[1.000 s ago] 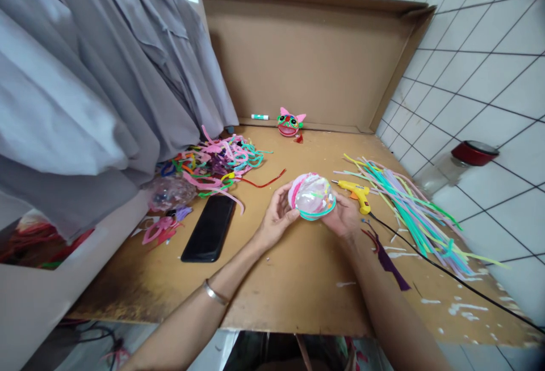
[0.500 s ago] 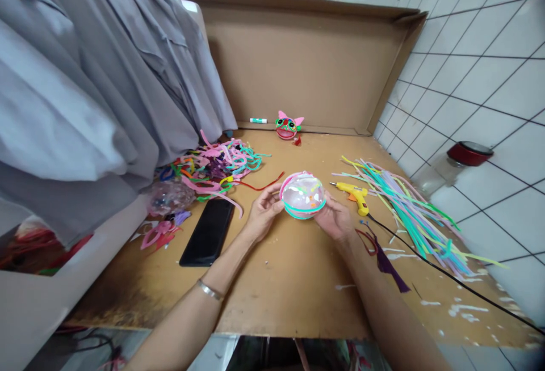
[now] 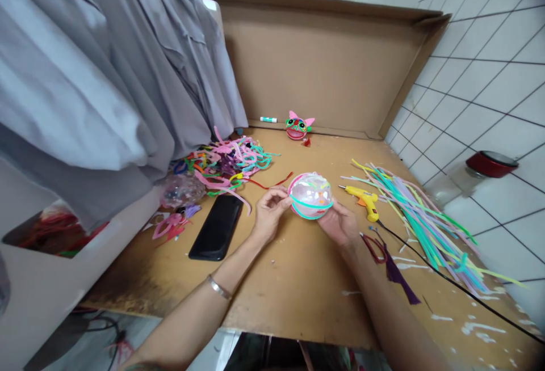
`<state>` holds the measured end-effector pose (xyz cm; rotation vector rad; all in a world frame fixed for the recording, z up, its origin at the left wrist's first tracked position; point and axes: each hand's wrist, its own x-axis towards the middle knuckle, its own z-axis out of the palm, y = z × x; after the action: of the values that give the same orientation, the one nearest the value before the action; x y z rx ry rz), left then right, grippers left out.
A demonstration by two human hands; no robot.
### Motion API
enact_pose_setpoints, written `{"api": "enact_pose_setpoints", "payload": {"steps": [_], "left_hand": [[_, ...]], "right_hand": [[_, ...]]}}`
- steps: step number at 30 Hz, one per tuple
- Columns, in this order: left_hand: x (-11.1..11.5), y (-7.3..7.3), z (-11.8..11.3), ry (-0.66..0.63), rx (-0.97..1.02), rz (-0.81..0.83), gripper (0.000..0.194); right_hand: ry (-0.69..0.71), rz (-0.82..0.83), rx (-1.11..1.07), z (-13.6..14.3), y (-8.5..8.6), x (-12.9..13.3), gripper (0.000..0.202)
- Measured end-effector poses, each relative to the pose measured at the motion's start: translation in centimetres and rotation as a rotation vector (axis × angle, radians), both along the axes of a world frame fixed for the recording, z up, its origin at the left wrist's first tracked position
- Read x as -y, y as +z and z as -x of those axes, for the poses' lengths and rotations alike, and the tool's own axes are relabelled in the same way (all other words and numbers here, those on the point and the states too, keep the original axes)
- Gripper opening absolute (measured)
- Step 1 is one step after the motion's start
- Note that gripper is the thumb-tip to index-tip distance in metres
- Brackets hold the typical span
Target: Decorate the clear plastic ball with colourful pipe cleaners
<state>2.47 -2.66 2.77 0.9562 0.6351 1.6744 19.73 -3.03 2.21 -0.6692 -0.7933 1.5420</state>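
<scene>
Left hand (image 3: 269,212) and right hand (image 3: 342,223) both clamped on clear teal-banded ball (image 3: 311,195); yellow hot-glue gun (image 3: 365,195) at its three o'clock.

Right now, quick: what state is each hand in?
Left hand: closed, holding the clear ball by its left side.
Right hand: closed, holding the same ball by its right side.

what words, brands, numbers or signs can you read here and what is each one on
None can be read.
White-and-green tube at the back: any print is too small to read.
Yellow glue gun: any label is too small to read.
Black phone: no lettering shows.
Clear ball, held between the left hand and right hand: no legible lettering.
</scene>
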Motion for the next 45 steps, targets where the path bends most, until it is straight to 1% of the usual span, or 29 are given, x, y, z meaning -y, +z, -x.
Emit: {"api": "enact_pose_setpoints", "payload": {"steps": [3,8,10,17,21,24,27,33,35,40,42,45], "left_hand": [[0.0,-0.2,0.0,0.037,-0.041,-0.012,0.016],[-0.4,-0.7,0.1,0.045,-0.071,-0.006,0.021],[-0.5,-1.0,0.0,0.066,-0.085,-0.021,0.021],[-0.4,-1.5,-0.1,0.162,-0.201,-0.053,0.022],[-0.3,-1.7,0.0,0.155,-0.215,-0.047,0.024],[-0.3,-1.8,0.0,0.082,-0.113,0.028,0.029],[-0.3,-1.6,-0.1,0.007,-0.005,0.129,0.032],[-0.3,-1.0,0.2,-0.02,0.05,0.214,0.035],[-0.3,-0.9,0.4,-0.101,0.07,0.254,0.036],[-0.6,-0.9,1.6,-0.402,0.08,0.342,0.038],[-0.8,-1.0,2.0,-0.484,0.085,0.349,0.044],[-1.0,-1.2,2.4,-0.573,0.062,0.327,0.057]], "right_hand": [[0.006,0.008,-0.025,0.0,-0.1,0.0,0.025],[0.008,0.0,-0.088,0.0,-0.2,0.0,0.023],[0.006,-0.001,-0.1,0.1,-0.2,0.0,0.023],[-0.012,-0.008,-0.097,0.0,-0.4,0.0,0.024],[-0.034,-0.025,-0.08,-0.3,-0.3,-0.1,0.028],[-0.032,-0.054,-0.048,-0.6,-0.2,-0.1,0.036],[0.012,-0.082,-0.005,-0.8,-0.2,-0.1,0.04],[0.047,-0.082,-0.006,-1.0,0.0,-0.1,0.044],[0.055,-0.085,-0.003,-1.1,0.1,-0.1,0.045],[0.116,-0.106,0.003,-1.4,0.6,0.2,0.044],[0.14,-0.119,0.005,-1.5,0.8,0.4,0.046],[0.169,-0.1,-0.005,-1.6,1.0,0.5,0.047]]}}
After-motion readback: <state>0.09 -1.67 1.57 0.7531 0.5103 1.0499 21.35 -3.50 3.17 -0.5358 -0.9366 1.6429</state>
